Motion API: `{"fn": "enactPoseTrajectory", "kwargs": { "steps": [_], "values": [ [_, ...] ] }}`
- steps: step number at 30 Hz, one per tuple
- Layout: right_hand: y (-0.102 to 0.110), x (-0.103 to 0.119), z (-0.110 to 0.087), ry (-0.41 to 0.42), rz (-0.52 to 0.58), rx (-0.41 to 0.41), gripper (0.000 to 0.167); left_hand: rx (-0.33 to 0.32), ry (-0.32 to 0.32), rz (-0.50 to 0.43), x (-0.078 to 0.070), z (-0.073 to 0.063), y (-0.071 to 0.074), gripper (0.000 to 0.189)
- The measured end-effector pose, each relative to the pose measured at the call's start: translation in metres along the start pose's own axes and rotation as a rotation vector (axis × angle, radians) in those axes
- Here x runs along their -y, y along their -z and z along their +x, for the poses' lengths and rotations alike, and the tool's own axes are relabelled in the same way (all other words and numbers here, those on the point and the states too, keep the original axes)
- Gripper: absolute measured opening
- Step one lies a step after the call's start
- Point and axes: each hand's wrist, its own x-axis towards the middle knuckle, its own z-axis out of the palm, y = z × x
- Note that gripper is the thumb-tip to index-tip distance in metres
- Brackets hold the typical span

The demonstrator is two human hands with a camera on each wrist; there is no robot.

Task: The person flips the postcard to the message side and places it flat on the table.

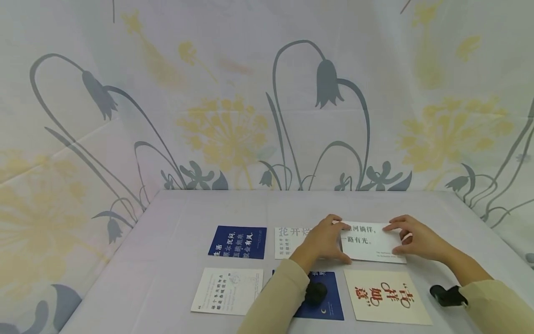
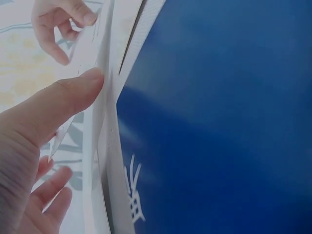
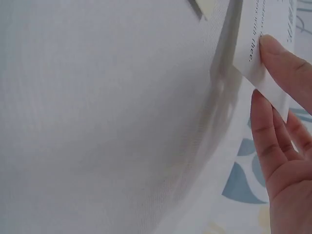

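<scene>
A white card with dark green printed characters (image 1: 362, 250) lies at the right end of the far row in the head view. At its left side is my left hand (image 1: 324, 239), the thumb by the near corner and a fingertip by the far edge. My right hand (image 1: 421, 239) grips the right side, and in the right wrist view its thumb presses the printed face of the card (image 3: 248, 51) with the fingers at the edge. In the left wrist view, my left thumb (image 2: 73, 95) bears on the card's edge, with fingers bent on the other side.
Left of the held card lie a white card with grey characters (image 1: 288, 243) and a blue card (image 1: 244, 241). The near row has a white card (image 1: 227, 292), a blue card (image 1: 331, 297) partly under my left forearm, and a cream card with red characters (image 1: 385, 297). Behind the table (image 1: 167, 278) hangs flowered cloth (image 1: 233, 93).
</scene>
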Motion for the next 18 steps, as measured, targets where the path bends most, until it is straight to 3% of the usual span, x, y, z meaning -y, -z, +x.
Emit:
{"fn": "enactPoseTrajectory", "kwargs": {
  "steps": [6,13,18],
  "values": [
    [0.0005,0.0030,-0.0017,-0.043,-0.008,-0.033,0.047,-0.019,0.003,-0.053,0.0017,0.0002,-0.0018,0.084],
    [0.0014,0.0073,-0.0012,-0.046,-0.014,-0.084,0.049,0.001,0.011,-0.304,0.0026,-0.0010,0.0008,0.086],
    [0.0021,0.0090,-0.0021,-0.102,-0.001,-0.095,0.048,0.003,0.023,-0.455,0.0053,-0.0014,0.0016,0.085]
  ]
}}
